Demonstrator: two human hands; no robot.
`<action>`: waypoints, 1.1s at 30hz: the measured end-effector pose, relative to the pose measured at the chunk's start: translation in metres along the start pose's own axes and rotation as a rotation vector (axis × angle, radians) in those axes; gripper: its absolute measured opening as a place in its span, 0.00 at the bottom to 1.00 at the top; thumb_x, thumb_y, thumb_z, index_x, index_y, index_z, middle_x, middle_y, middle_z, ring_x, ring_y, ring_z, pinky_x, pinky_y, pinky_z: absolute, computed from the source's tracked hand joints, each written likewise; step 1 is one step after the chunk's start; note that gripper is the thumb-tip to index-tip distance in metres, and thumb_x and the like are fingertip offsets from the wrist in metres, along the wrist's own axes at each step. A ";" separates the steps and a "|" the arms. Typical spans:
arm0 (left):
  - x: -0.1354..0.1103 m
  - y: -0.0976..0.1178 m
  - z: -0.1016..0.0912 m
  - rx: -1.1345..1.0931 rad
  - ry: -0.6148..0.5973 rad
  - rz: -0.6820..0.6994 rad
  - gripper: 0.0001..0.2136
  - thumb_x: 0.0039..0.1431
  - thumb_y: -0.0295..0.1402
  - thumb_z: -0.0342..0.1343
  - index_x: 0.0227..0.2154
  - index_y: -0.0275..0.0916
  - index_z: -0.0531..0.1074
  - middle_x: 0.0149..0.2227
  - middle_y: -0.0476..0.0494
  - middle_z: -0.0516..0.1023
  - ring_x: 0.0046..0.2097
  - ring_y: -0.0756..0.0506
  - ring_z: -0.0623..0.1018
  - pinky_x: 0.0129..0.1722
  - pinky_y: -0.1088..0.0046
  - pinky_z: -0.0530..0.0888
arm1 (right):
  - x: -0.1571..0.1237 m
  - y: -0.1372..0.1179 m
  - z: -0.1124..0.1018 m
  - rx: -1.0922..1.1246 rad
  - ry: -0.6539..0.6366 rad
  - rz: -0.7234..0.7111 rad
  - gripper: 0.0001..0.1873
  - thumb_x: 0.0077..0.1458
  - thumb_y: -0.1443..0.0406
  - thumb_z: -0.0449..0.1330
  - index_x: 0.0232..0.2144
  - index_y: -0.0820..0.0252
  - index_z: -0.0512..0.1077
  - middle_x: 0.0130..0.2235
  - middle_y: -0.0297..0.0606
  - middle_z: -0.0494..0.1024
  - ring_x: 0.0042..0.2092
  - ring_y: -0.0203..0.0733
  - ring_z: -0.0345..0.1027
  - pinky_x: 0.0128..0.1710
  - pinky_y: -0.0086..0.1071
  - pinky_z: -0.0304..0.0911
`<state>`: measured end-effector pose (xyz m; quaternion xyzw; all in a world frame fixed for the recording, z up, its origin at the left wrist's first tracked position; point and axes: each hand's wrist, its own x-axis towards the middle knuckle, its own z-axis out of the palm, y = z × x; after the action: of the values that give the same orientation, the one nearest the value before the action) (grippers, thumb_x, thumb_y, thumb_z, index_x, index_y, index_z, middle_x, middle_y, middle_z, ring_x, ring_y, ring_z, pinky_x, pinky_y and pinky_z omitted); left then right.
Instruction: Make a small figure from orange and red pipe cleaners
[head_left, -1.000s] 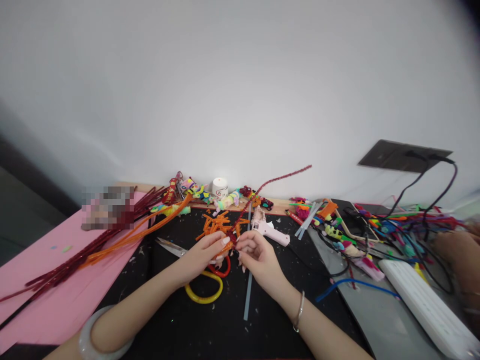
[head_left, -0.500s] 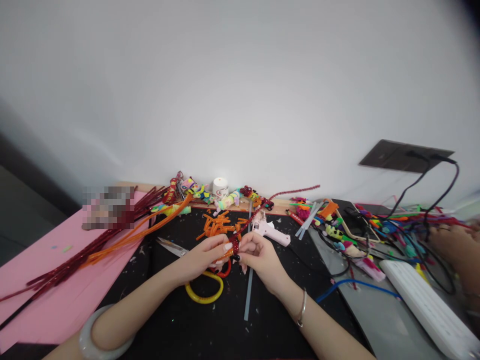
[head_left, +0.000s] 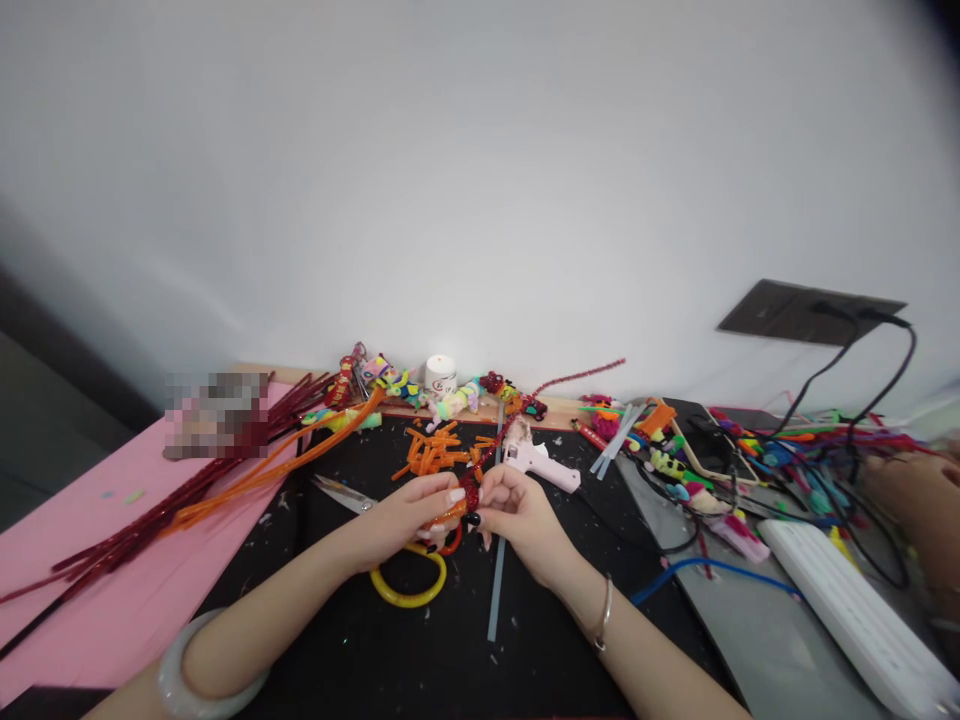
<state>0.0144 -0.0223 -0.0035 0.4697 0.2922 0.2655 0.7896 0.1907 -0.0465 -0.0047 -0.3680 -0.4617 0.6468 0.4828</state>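
Observation:
Between my two hands is a small bundle of orange pipe cleaner (head_left: 448, 514) with a glittery dark red pipe cleaner (head_left: 577, 374) wound round its end. The red one's free length sticks up and off to the right. My left hand (head_left: 420, 510) is closed round the orange part. With its fingers pinched, my right hand (head_left: 514, 505) grips the red winding; the fingertips partly hide it. Scissors with yellow and red handles (head_left: 409, 603) lie under my left hand. Just beyond my hands are cut orange pieces (head_left: 435, 450) and a pale pink glue gun (head_left: 551, 468).
A clear glue stick (head_left: 496, 590) lies on the black mat. Long red and orange pipe cleaners (head_left: 277, 462) rest on the pink board (head_left: 150, 560) at left. A white power strip (head_left: 847, 600) and cables are at right, near another person's hand (head_left: 919, 510). A white spool (head_left: 440, 376) stands by the wall.
The free end of the red pipe cleaner has swung slightly left and up. My hands have stayed in nearly the same place, with a small shift of the fingers.

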 end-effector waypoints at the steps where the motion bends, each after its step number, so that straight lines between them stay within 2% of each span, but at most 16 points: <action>1: -0.001 0.001 0.001 -0.028 -0.011 0.003 0.14 0.55 0.43 0.57 0.28 0.38 0.61 0.20 0.58 0.56 0.21 0.56 0.52 0.25 0.78 0.58 | 0.000 0.000 0.000 0.007 -0.005 -0.006 0.15 0.40 0.66 0.69 0.27 0.59 0.65 0.22 0.26 0.71 0.19 0.29 0.63 0.18 0.24 0.62; 6: -0.004 0.005 0.007 -0.124 -0.053 -0.021 0.13 0.57 0.41 0.55 0.29 0.38 0.60 0.19 0.59 0.55 0.20 0.56 0.50 0.24 0.79 0.55 | -0.001 0.000 0.000 0.027 -0.033 -0.026 0.15 0.41 0.64 0.69 0.27 0.58 0.65 0.23 0.27 0.71 0.20 0.29 0.63 0.19 0.24 0.63; 12: -0.004 0.006 0.008 -0.129 -0.077 -0.025 0.12 0.60 0.41 0.51 0.29 0.38 0.59 0.19 0.58 0.54 0.20 0.56 0.50 0.25 0.78 0.56 | -0.001 -0.001 0.000 0.059 -0.065 -0.054 0.16 0.41 0.64 0.70 0.28 0.58 0.65 0.26 0.27 0.70 0.22 0.29 0.63 0.20 0.25 0.64; 16: -0.004 0.006 0.008 -0.138 -0.081 -0.026 0.12 0.59 0.41 0.53 0.29 0.38 0.60 0.19 0.59 0.54 0.20 0.56 0.49 0.24 0.78 0.55 | -0.001 -0.002 0.001 0.048 -0.059 -0.052 0.16 0.43 0.63 0.69 0.28 0.58 0.65 0.24 0.26 0.70 0.21 0.29 0.62 0.20 0.24 0.63; 20: -0.003 0.004 0.009 -0.124 -0.070 -0.008 0.12 0.58 0.41 0.54 0.29 0.39 0.59 0.19 0.58 0.55 0.20 0.56 0.50 0.23 0.78 0.55 | -0.001 -0.002 0.002 0.009 -0.030 -0.045 0.15 0.44 0.62 0.68 0.28 0.58 0.64 0.21 0.25 0.68 0.20 0.29 0.62 0.20 0.24 0.61; 26: -0.001 0.000 0.006 -0.105 -0.033 0.014 0.13 0.56 0.41 0.56 0.29 0.39 0.60 0.20 0.59 0.56 0.20 0.57 0.52 0.23 0.79 0.57 | -0.001 -0.001 0.001 0.039 -0.040 -0.032 0.16 0.44 0.61 0.69 0.28 0.58 0.64 0.22 0.26 0.69 0.20 0.29 0.62 0.20 0.24 0.62; 33: 0.000 -0.003 0.003 -0.019 -0.046 0.062 0.13 0.58 0.42 0.54 0.29 0.39 0.60 0.21 0.58 0.56 0.21 0.57 0.53 0.25 0.78 0.60 | -0.002 -0.002 0.001 0.048 -0.051 -0.032 0.15 0.44 0.63 0.69 0.29 0.59 0.65 0.23 0.26 0.69 0.21 0.29 0.61 0.20 0.24 0.62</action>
<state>0.0167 -0.0248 -0.0052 0.4770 0.2570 0.2816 0.7919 0.1907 -0.0482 -0.0020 -0.3321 -0.4641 0.6591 0.4897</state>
